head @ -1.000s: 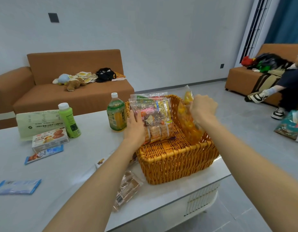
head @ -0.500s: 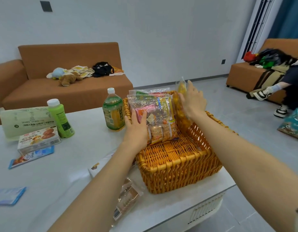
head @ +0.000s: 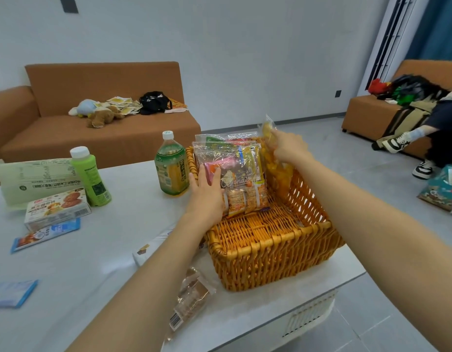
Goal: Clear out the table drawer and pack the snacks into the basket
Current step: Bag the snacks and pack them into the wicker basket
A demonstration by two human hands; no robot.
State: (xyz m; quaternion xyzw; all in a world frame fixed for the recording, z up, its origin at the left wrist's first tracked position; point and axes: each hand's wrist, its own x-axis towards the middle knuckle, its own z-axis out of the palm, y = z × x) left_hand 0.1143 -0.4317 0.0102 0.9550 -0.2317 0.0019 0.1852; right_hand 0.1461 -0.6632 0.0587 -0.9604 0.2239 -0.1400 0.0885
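Observation:
An orange wicker basket stands on the white table near its right edge. Several clear snack packets stand upright against the basket's far-left wall. My left hand presses flat against the front of that stack, fingers straight. My right hand grips a yellow snack bag by its upper part and holds it upright inside the basket, just right of the stack. The near half of the basket's floor is bare. No drawer shows in this view.
Left of the basket are a green tea bottle, a light green bottle, a cookie box, a pale green bag and blue packets. A brown packet lies at the table's front. A seated person's legs are at the right.
My right hand has carried the yellow bag leftward and lower, from over the basket's right side to beside the packet stack. My left hand stays against the stack.

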